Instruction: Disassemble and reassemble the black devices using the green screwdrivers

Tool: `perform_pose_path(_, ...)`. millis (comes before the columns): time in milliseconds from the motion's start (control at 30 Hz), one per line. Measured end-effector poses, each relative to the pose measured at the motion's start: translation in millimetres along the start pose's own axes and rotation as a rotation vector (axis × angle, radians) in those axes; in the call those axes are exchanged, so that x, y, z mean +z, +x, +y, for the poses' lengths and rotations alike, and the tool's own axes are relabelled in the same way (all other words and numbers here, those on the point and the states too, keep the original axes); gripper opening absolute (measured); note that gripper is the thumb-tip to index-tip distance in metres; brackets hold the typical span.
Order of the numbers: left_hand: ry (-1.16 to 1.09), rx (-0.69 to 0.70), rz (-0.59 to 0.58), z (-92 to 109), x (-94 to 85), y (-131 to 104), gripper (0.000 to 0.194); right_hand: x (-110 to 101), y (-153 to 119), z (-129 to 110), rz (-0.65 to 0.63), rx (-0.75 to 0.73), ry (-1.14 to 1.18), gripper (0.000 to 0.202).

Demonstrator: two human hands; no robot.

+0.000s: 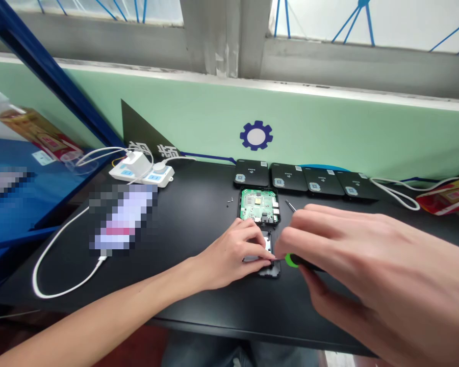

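My right hand [352, 255] is wrapped round a screwdriver [291, 260] with a black and green handle, its thin shaft pointing left. The fingertips of my left hand [243, 250] are pinched together at the shaft's tip. What they pinch is too small to make out. Beneath them lies a dark cover piece [270, 270] with a light plate inside, partly hidden by my left hand. Just behind it sits an open black box with a green circuit board [259, 204]. Another thin metal tool [289, 205] lies beyond my right hand, which partly covers it.
Several closed black boxes [251, 173] line the back of the black table [191, 224]. Small screws [230, 201] lie left of the circuit board. At the left are a blurred-out phone [126, 219], its white cable [36, 275] and a power strip [162, 177].
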State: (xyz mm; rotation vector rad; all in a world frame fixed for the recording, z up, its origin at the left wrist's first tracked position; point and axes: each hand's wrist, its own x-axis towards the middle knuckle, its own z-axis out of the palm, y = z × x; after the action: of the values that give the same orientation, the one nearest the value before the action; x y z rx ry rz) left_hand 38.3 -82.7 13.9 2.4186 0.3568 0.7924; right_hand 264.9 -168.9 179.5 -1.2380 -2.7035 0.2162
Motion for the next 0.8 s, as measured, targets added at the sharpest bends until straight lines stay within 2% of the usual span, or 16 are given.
perform_pose_path(167, 0.023, -0.014, -0.027, 0.1, 1.5, -1.0, 0.008, 4.0, -4.0, 0.0, -0.003, 0.063, -0.042, 0.017)
perform_pose_path(267, 0.027, -0.016, -0.015, 0.2, 2.4, -1.4, 0.008, 4.5, -2.4, 1.2, -0.024, 0.032, -0.047, 0.021)
perform_pose_path(433, 0.032, -0.014, -0.019, 0.2, 3.5, -1.5, 0.010, 5.6, -0.5, 4.4, -0.035, 0.008, -0.058, 0.013)
perform_pose_path(533, 0.023, 0.003, 0.007, -0.9, 5.3, -1.7, 0.010, 6.0, -1.8, 5.3, -0.059, 0.006, -0.098, 0.022)
perform_pose_path(600, 0.015, 0.004, 0.025, -0.8, 6.5, -1.6, 0.009, 5.6, -2.0, 3.3, -0.047, 0.002, -0.100, 0.027)
perform_pose_path(733, 0.057, -0.021, -0.011, 2.1, 6.9, -1.2, 0.009, 6.2, -0.8, -0.9, 0.010, 0.012, -0.063, 0.015)
perform_pose_path(800, 0.076, -0.022, -0.027, 3.4, 6.8, -1.2, 0.008, 5.9, 0.7, -0.1, 0.001, 0.012, -0.053, 0.020)
